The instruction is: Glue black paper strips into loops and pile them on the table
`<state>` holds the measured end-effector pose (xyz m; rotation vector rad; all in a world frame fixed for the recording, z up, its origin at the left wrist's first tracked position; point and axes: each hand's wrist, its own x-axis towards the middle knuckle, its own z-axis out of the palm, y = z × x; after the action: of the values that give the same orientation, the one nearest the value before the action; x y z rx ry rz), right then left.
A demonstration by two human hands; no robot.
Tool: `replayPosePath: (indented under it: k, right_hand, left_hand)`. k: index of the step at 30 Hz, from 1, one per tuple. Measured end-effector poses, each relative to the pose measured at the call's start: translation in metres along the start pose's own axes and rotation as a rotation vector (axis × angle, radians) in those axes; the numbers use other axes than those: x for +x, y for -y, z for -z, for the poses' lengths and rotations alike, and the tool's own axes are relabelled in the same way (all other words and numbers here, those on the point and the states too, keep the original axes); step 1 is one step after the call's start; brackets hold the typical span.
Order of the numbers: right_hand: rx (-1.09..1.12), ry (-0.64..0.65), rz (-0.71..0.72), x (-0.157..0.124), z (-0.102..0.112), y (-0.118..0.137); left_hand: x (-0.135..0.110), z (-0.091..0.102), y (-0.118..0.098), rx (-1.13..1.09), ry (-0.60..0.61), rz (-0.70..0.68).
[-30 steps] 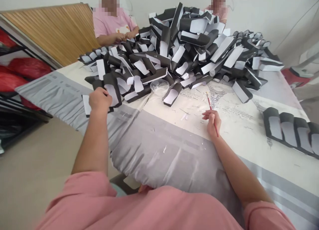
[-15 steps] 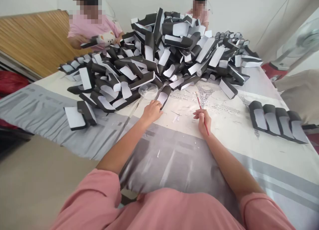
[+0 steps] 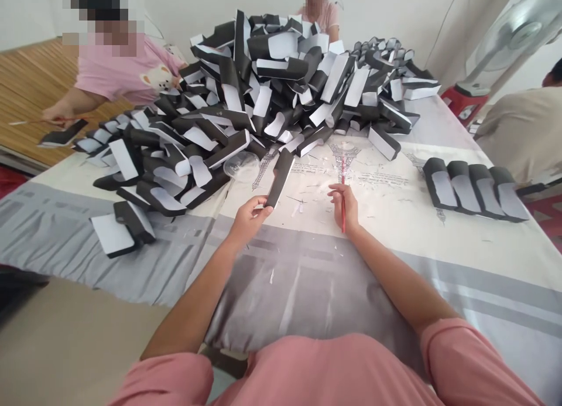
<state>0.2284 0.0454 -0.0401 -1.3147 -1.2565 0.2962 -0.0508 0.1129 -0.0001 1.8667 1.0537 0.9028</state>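
Between the thumb and fingers of my left hand [image 3: 249, 219] is the near end of a folded black-and-white paper piece [image 3: 281, 177], its black side towards me and its far end tilted up. My right hand [image 3: 345, 207] is closed round a thin red brush [image 3: 343, 204], which points away from me over the printed tablecloth. Just beyond my left hand sits a clear plastic bowl [image 3: 241, 166], close to a large heap of similar black-and-white pieces [image 3: 228, 113]. Small white scraps lie on the cloth between my hands.
Several black-and-white pieces stand in a row [image 3: 476, 189] at the right. A person in pink [image 3: 118, 66] sits at the left with a piece and a thin stick; another person [image 3: 327, 19] is behind the heap. A fan [image 3: 518, 31] stands at the far right.
My left hand has lifted the paper piece off the cloth and turned its black side to me. My right hand keeps the brush, now more upright in view. The view has shifted right.
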Motion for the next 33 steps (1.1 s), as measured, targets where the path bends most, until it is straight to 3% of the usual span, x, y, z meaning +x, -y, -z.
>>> replayPosePath:
  k: [4, 8, 14, 18, 21, 24, 33]
  right_hand:
    - [0.039, -0.008, -0.047, 0.009, -0.003, -0.005]
    - [-0.141, 0.073, -0.054, 0.049, -0.019, -0.005]
    - [-0.450, -0.038, -0.181, 0.120, -0.081, -0.004]
    - [-0.520, -0.126, -0.257, 0.134, -0.126, -0.012]
    - [-0.562, -0.164, -0.249, 0.139, -0.143, -0.018]
    - [-0.619, -0.151, -0.183, 0.149, -0.137, -0.021]
    - [-0.746, 0.002, -0.041, 0.159, -0.076, -0.035]
  left_hand:
    - [-0.010, -0.008, 0.010, 0.257, -0.177, -0.101]
    - [-0.006, -0.017, 0.021, 0.325, -0.229, -0.138]
    - [-0.004, -0.026, 0.028, 0.346, -0.187, -0.173]
    - [-0.007, -0.029, 0.030, 0.370, -0.156, -0.236]
    - [-0.007, -0.028, 0.031, 0.362, -0.158, -0.236]
    - [-0.008, -0.026, 0.032, 0.350, -0.154, -0.231]
    - [-0.011, -0.021, 0.028, 0.449, -0.054, -0.286]
